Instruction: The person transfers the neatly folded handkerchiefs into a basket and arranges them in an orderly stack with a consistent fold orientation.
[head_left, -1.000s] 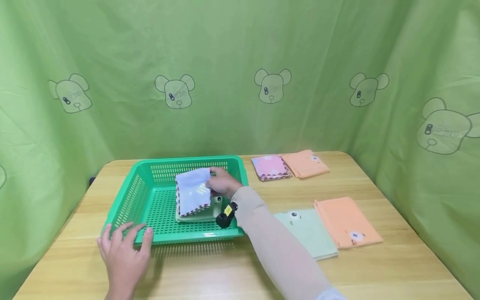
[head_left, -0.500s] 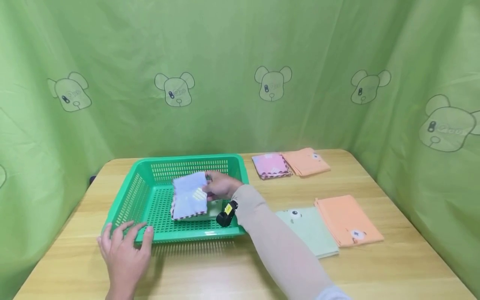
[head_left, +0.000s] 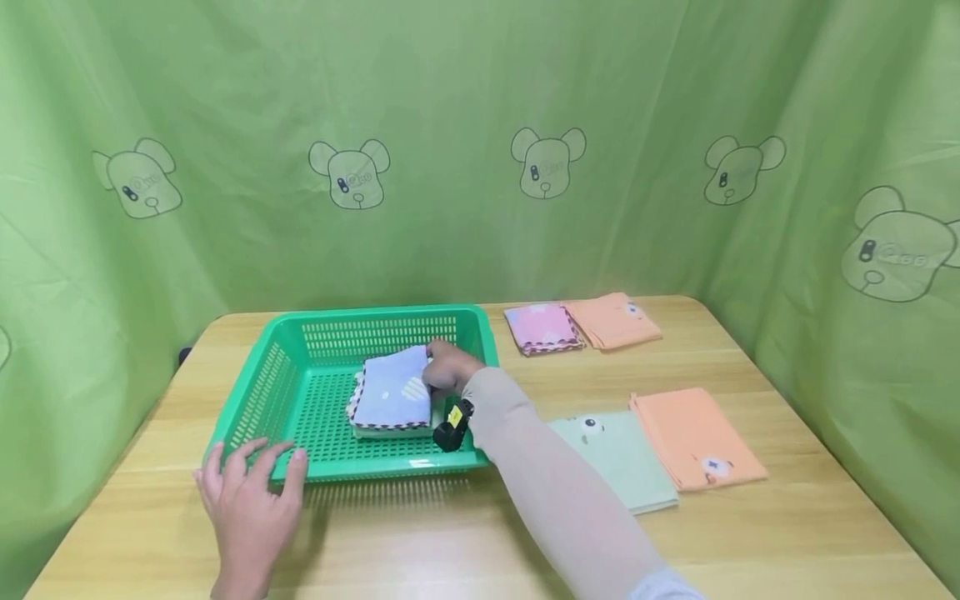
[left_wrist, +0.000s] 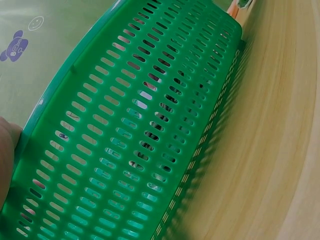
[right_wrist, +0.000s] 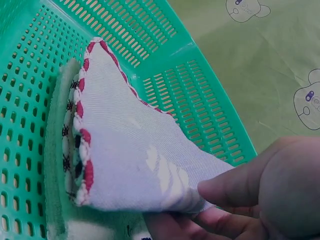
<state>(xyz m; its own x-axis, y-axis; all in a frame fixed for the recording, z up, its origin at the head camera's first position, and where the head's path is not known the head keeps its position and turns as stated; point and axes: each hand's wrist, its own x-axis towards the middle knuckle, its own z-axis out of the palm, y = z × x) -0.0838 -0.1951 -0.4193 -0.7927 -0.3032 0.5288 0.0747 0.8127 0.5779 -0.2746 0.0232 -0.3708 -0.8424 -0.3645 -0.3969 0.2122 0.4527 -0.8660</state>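
A lavender folded hand towel (head_left: 390, 392) with a checked, stitched edge lies over a pale green towel (right_wrist: 90, 230) in the right part of the green plastic basket (head_left: 375, 472). My right hand (head_left: 452, 367) pinches its right side. In the right wrist view the thumb (right_wrist: 235, 185) presses from above, fingers underneath, and that corner is lifted. My left hand (head_left: 251, 496) rests at the basket's near left corner, fingers spread over the rim. The left wrist view shows mostly the basket's slotted outer wall (left_wrist: 125, 130), with a bit of the hand at the left edge.
Right of the basket, a pale green towel (head_left: 615, 462) and an orange towel (head_left: 697, 437) lie side by side. Farther back are a pink towel (head_left: 542, 327) and another orange towel (head_left: 611, 321). A green curtain (head_left: 450, 233) stands behind the wooden table (head_left: 420, 550).
The right hand has lowered the lavender towel onto the pale green one, shifting it left and then back right. The left hand stays at the basket corner.
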